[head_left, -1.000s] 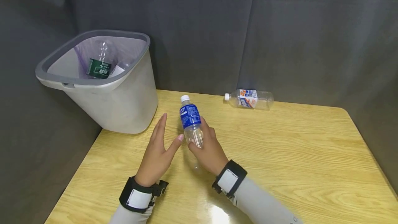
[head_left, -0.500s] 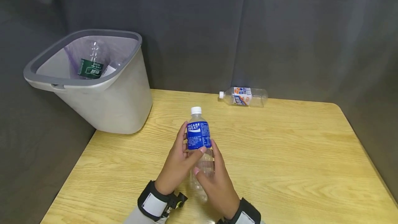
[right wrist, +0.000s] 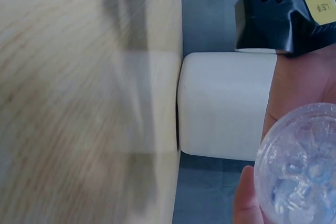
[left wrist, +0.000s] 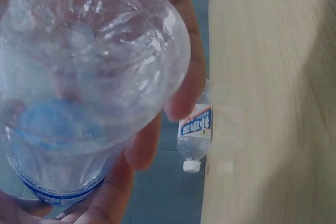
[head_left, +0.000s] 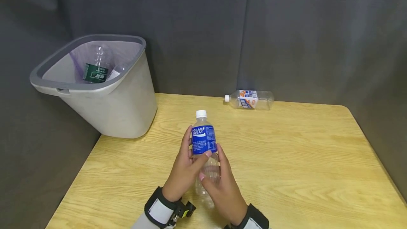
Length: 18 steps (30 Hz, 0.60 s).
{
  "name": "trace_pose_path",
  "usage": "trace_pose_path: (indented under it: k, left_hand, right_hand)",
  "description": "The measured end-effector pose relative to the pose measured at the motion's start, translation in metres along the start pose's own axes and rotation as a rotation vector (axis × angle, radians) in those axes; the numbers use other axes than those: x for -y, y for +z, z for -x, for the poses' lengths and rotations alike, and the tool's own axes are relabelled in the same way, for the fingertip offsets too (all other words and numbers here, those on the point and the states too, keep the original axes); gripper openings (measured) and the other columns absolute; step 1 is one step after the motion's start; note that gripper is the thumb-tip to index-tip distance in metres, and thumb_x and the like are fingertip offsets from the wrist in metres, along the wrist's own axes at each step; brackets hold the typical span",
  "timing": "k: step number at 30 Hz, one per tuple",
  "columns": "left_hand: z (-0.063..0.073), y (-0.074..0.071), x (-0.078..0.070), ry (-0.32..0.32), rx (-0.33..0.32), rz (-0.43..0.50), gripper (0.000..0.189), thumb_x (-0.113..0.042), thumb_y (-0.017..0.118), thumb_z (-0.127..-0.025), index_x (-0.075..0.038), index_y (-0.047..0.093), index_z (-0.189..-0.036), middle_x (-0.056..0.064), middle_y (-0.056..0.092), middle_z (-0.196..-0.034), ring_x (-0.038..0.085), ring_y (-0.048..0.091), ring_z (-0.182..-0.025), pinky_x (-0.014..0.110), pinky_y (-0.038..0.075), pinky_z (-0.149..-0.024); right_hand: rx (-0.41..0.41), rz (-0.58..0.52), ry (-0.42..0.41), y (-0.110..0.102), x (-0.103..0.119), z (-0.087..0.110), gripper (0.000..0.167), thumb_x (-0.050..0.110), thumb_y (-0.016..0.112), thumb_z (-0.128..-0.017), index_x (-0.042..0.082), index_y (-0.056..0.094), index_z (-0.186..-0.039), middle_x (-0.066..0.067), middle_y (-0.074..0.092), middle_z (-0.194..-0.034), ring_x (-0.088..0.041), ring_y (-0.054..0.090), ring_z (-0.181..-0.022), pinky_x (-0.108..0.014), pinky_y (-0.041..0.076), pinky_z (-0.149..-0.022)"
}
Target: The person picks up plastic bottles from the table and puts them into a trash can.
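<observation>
Both hands hold a clear plastic bottle [head_left: 203, 140] with a blue label and white cap, tilted cap-end away from the person. The left hand [head_left: 183, 172] grips it around the label, thumb across the label's lower edge. Lower down, the right hand [head_left: 225, 190] grips the clear body from the other side. In the left wrist view the bottle's clear base [left wrist: 94, 51] fills the near left, with fingers [left wrist: 189, 82] around it. The right wrist view catches the bottle's bottom [right wrist: 304, 177] at the lower right corner.
On the left of the wooden table [head_left: 302, 158] stands a grey-rimmed waste bin [head_left: 127, 105]. Inside it lie a green-labelled bottle [head_left: 96, 73] and another clear one. A clear bottle [head_left: 264, 100] with an orange-and-blue label lies on its side by the dark curtain [head_left: 190, 27].
The bottle came nearer the person, and the left hand, which was open beside it, took hold of its label part. Over the last half second the hands have hardly moved.
</observation>
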<state>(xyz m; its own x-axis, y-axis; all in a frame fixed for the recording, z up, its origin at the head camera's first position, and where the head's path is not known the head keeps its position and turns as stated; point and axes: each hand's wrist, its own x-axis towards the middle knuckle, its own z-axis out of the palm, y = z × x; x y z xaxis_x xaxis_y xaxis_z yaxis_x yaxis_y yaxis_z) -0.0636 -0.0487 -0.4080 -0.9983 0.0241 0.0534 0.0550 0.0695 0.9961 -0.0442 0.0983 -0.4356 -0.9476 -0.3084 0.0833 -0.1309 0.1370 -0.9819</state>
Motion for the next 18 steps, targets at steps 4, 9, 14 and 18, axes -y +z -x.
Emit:
trace_pose_path:
  k: [4, 9, 14, 18]
  left_hand:
    - [-0.002, -0.004, -0.008, 0.007, -0.009, -0.022, 0.091, -0.03, 0.07, -0.096, -0.046, 0.006, -0.159, 0.011, 0.036, -0.158, 0.033, 0.062, -0.125, 0.049, 0.057, -0.098]
    - [-0.008, -0.029, -0.047, 0.11, -0.11, -0.154, 0.089, -0.029, 0.073, -0.094, -0.043, 0.013, -0.159, 0.007, 0.041, -0.153, 0.028, 0.06, -0.127, 0.048, 0.053, -0.103]
    - [-0.014, -0.08, -0.123, 0.326, -0.257, -0.391, 0.088, -0.022, 0.075, -0.092, -0.035, 0.021, -0.16, 0.009, 0.048, -0.147, 0.024, 0.054, -0.125, 0.041, 0.046, -0.101]
    - [-0.027, -0.125, -0.189, 0.344, -0.346, -0.624, 0.086, -0.031, 0.074, -0.092, -0.035, 0.02, -0.16, 0.01, 0.044, -0.153, 0.028, 0.051, -0.128, 0.045, 0.046, -0.101]
  right_hand:
    - [-0.004, 0.017, -0.015, -0.004, 0.003, -0.002, 0.091, 0.027, 0.069, -0.096, 0.042, 0.008, -0.16, -0.002, 0.033, -0.159, -0.029, 0.054, -0.126, -0.039, 0.056, -0.094]
    - [-0.007, 0.027, -0.07, -0.013, 0.005, -0.004, 0.084, 0.025, 0.065, -0.099, 0.035, 0.01, -0.162, -0.006, 0.033, -0.158, -0.026, 0.055, -0.129, -0.033, 0.054, -0.096]
    - [0.015, 0.043, -0.064, -0.024, 0.0, -0.003, 0.076, 0.022, 0.061, -0.102, 0.028, 0.015, -0.162, -0.007, 0.031, -0.157, -0.023, 0.051, -0.131, -0.027, 0.052, -0.096]
    - [0.021, 0.076, -0.042, -0.031, -0.009, -0.001, 0.07, 0.024, 0.06, -0.102, 0.026, 0.021, -0.16, -0.008, 0.033, -0.156, -0.023, 0.05, -0.13, -0.027, 0.051, -0.096]
